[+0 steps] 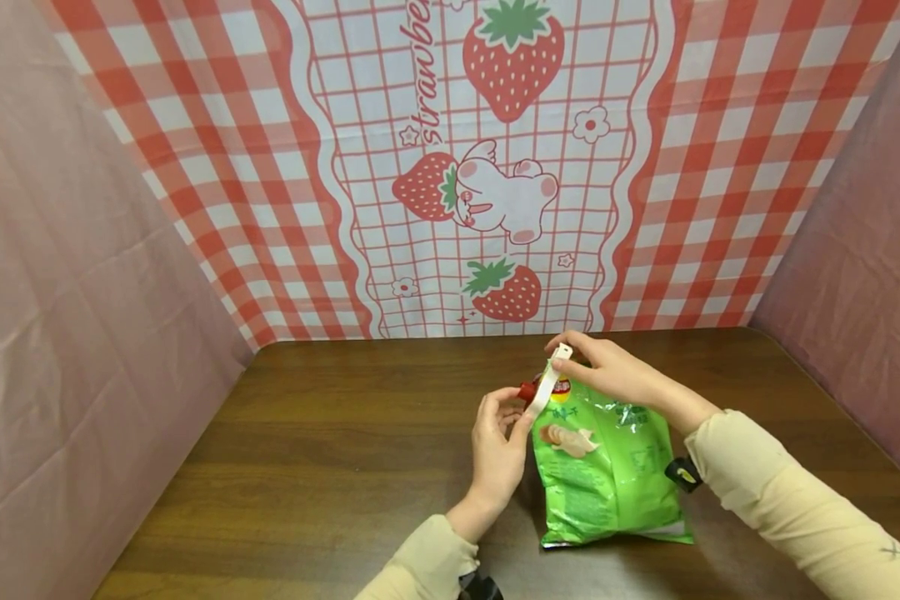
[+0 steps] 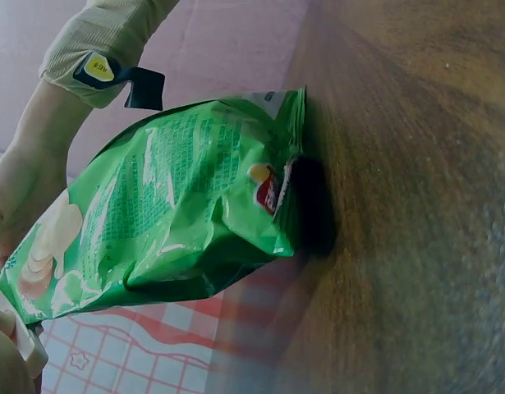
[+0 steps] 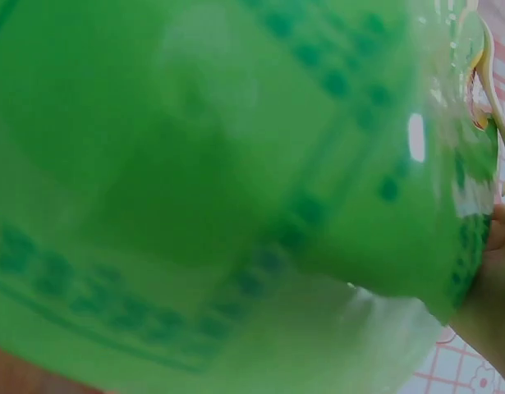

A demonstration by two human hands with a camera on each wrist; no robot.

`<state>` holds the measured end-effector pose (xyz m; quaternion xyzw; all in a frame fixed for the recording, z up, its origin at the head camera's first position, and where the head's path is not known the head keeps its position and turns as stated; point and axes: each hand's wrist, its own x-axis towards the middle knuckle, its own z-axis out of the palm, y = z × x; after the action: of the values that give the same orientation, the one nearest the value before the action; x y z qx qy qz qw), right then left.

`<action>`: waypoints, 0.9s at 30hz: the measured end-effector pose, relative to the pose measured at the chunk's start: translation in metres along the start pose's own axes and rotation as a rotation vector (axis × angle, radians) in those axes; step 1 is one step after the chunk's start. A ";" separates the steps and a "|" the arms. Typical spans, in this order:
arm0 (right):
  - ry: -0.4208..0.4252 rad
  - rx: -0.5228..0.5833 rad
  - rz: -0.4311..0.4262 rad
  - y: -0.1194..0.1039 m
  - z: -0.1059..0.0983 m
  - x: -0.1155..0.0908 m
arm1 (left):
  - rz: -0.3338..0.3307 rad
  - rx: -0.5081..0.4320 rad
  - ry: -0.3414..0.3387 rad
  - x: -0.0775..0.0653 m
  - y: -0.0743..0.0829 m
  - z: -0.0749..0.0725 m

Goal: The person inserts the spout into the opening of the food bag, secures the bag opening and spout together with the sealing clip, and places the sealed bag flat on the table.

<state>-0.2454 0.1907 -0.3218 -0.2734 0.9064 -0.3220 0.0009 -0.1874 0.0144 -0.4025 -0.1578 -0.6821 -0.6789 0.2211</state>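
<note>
A green chip bag [image 1: 611, 479], shiny and puffed, stands on its bottom edge, its top leaning away. Across its top edge lies a long white bag clip [image 1: 546, 392]; whether it is fastened, I cannot tell. My left hand [image 1: 497, 454] pinches the clip's lower end, fingers curled behind and thumb in front. At the clip's upper end, my right hand [image 1: 618, 372] grips it between thumb and fingers. A small red piece [image 1: 527, 391] shows beside the left fingertips. In the right wrist view the bag [image 3: 195, 180] hides most of the clip and hand.
The brown wooden table [image 1: 330, 467] extends left of the bag. Behind it hangs a red-and-white checked strawberry cloth [image 1: 480, 200]. Pinkish cloth walls [image 1: 82, 292] close off both sides. A dark strap end [image 1: 682, 473] on the right sleeve juts out by the bag.
</note>
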 end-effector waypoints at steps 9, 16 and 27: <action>0.001 0.139 0.048 0.008 0.008 0.000 | 0.023 -0.025 0.019 -0.002 -0.020 0.004; -0.036 0.313 0.086 0.008 0.006 -0.001 | 0.044 -0.073 0.016 -0.001 -0.007 0.003; 0.023 0.332 0.070 0.009 0.005 0.002 | 0.071 -0.046 0.018 -0.001 -0.002 0.002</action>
<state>-0.2507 0.1927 -0.3310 -0.2340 0.8497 -0.4701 0.0470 -0.1884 0.0162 -0.4048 -0.1807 -0.6582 -0.6876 0.2476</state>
